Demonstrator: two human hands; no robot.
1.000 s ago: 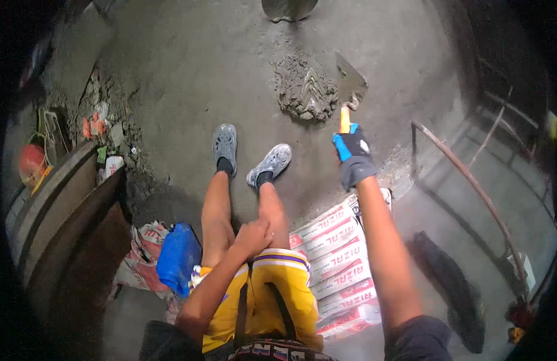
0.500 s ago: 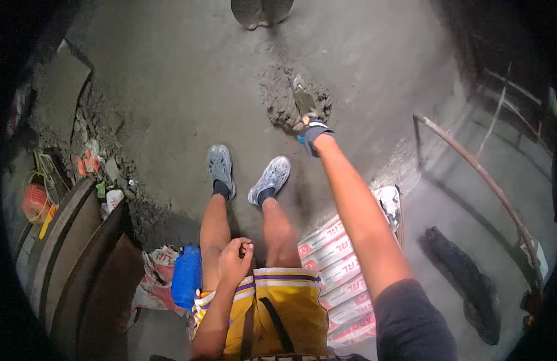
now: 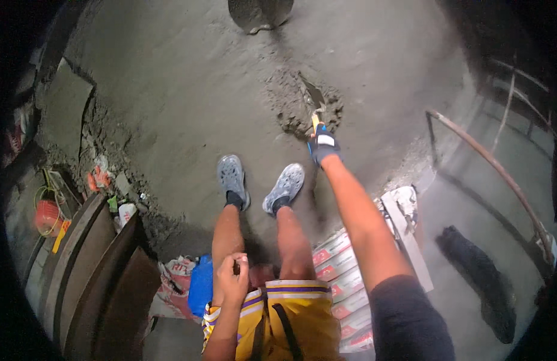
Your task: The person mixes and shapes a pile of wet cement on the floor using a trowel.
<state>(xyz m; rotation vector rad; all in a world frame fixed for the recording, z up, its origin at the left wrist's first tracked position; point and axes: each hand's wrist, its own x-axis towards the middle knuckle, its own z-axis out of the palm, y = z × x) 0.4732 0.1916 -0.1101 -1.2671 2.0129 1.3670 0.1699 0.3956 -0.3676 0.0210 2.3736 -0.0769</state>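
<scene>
My gloved right hand [image 3: 323,145] is wrapped round the yellow handle of a trowel [image 3: 314,94]. The trowel's grey blade lies against a rough mound of wet mortar [image 3: 289,107] on the smeared floor. My bare left hand [image 3: 233,278] is by my left thigh, its fingers curled in with nothing visible in them. Beyond the mound, at the top edge, a dark rounded blade like a shovel's [image 3: 260,13] is partly cut off.
Stacked cement bags [image 3: 352,298] lie by my right leg, and a blue container [image 3: 200,281] by my left. Curved boards [image 3: 74,256] lean at the left, below rubble and orange gloves [image 3: 99,178]. A bent pipe rail [image 3: 489,165] and a dark long bundle [image 3: 478,280] are at the right.
The trowel blade has turned and now tilts more on its edge at the mound's right part. My left hand stays curled by the thigh. The whole view has shifted slightly.
</scene>
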